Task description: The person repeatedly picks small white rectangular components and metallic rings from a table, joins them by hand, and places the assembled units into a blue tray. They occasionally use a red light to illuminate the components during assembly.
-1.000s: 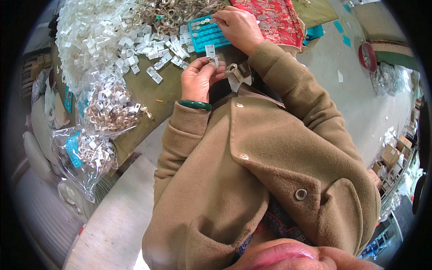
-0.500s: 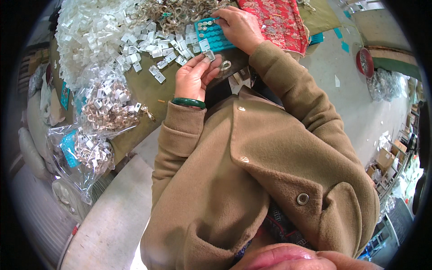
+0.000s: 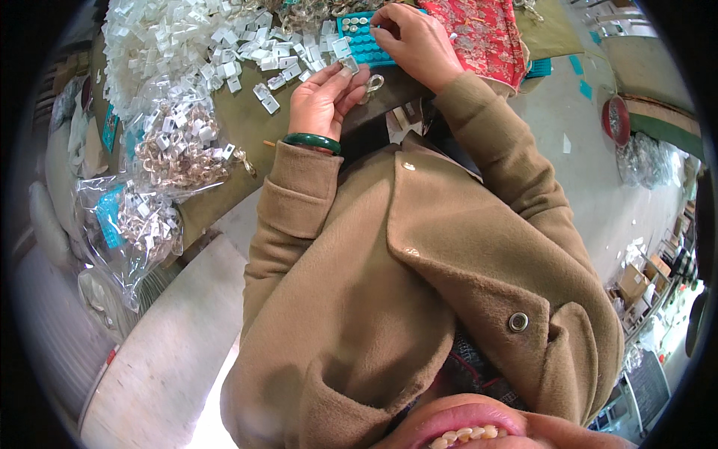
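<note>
My left hand (image 3: 318, 103) has a small white plastic piece (image 3: 349, 66) pinched between thumb and fingers. A shiny, clear-looking looped band (image 3: 373, 85) hangs beside those fingers, seemingly joined to that piece. Just beyond is a teal tray (image 3: 369, 54) with rows of round hollows, a few small round metallic pieces (image 3: 353, 24) lying at its far left. Over the tray's right part, my right hand (image 3: 420, 46) bends its fingers and thumb together. Whatever is between them is too small or hidden to make out.
White plastic pieces (image 3: 161, 45) form a large heap at the far left. Clear bags (image 3: 183, 168) of banded pieces lie along the table's left side. Red patterned cloth (image 3: 482, 37) lies right of the tray. A red bowl (image 3: 616, 120) stands farther right.
Relative to the tray, my right fingertips have drawn back slightly from the round metallic pieces. My left hand keeps its pinch on the white piece. The whole view has shifted a little.
</note>
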Tool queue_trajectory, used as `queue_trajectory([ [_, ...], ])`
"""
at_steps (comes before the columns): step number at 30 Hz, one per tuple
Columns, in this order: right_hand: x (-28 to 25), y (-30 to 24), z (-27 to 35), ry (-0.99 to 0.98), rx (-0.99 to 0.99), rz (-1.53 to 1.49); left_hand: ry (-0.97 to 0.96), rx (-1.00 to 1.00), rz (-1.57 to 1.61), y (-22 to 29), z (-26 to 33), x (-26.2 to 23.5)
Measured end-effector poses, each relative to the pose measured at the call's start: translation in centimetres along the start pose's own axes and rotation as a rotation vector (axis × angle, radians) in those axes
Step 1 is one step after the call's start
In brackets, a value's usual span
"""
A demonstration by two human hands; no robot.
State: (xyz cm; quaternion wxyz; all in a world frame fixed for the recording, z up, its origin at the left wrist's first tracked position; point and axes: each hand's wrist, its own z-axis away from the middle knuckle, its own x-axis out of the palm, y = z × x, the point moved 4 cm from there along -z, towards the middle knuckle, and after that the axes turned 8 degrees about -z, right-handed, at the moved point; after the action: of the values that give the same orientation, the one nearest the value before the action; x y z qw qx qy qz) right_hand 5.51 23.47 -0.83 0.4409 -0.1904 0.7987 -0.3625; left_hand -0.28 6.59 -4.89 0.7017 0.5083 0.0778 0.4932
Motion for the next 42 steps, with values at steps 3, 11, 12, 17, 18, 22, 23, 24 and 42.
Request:
queue_trajectory([
  [3, -0.4, -1.3, 1.8, -0.073, 0.055, -0.162, -0.037, -0.005, -0.023, 0.1, 0.3, 0.1],
  [11, 0.6, -3.2, 3.6, -0.102, -0.222, -0.049, 0.018, 0.047, -0.128, -0.2, 1.4, 0.7],
  [12, 0.7, -3.2, 3.7, -0.114, -0.229, -0.063, 0.039, 0.082, -0.164, -0.2, 1.6, 0.7],
  [17, 1.1, -3.0, 4.2, -0.143, -0.137, -0.193, 0.056, 0.049, -0.124, -0.7, 1.7, -0.1],
  [18, 1.3, -2.9, 4.2, -0.155, -0.12, -0.184, 0.052, 0.045, -0.086, -0.8, 1.5, -0.3],
  [22, 1.9, -2.3, 3.4, -0.156, -0.052, -0.325, 0.095, 0.009, 0.043, -1.3, 0.7, -1.2],
  [23, 2.2, -1.4, 2.9, -0.171, 0.115, -0.481, 0.086, 0.026, 0.041, -1.2, 0.6, -1.4],
  [24, 2.6, -0.6, 2.5, -0.181, 0.26, -0.647, 0.098, 0.018, 0.039, -1.1, 0.5, -1.8],
  [42, 2.6, -0.5, 1.4, -0.033, 0.028, -0.322, 0.032, 0.044, 0.05, 0.0, 1.0, -1.5],
])
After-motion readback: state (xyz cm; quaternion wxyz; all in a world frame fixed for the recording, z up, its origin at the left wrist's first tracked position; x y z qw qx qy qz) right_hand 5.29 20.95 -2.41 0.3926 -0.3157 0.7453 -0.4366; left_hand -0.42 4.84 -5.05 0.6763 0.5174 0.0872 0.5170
